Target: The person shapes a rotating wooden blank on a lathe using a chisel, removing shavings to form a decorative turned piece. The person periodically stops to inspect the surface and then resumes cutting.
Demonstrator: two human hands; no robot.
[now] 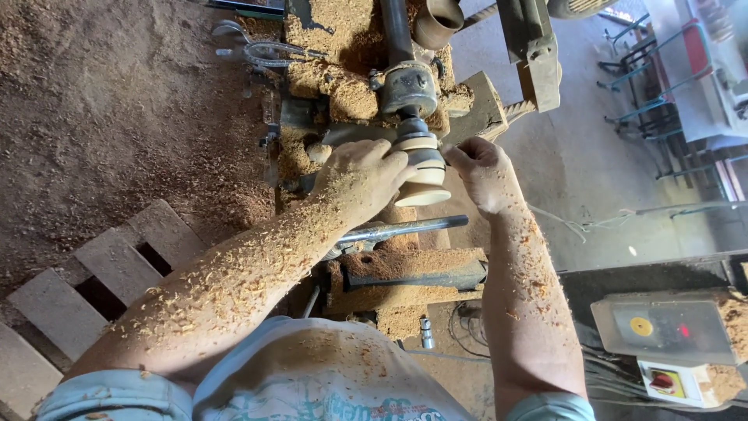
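Pale wood piece (pixel 421 170) on lathe (pixel 407 86), frame centre: rigid, light, dusty-slick. Left hand (pixel 360 178) clasps its side; right hand (pixel 481 173) pinches rim.

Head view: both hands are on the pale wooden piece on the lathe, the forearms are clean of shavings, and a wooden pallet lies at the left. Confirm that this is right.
Not quite. In the head view the forearms are thickly dusted with shavings, not clean. The rest holds: the left hand and right hand are on the pale wooden piece on the lathe, and the wooden pallet lies at the left.
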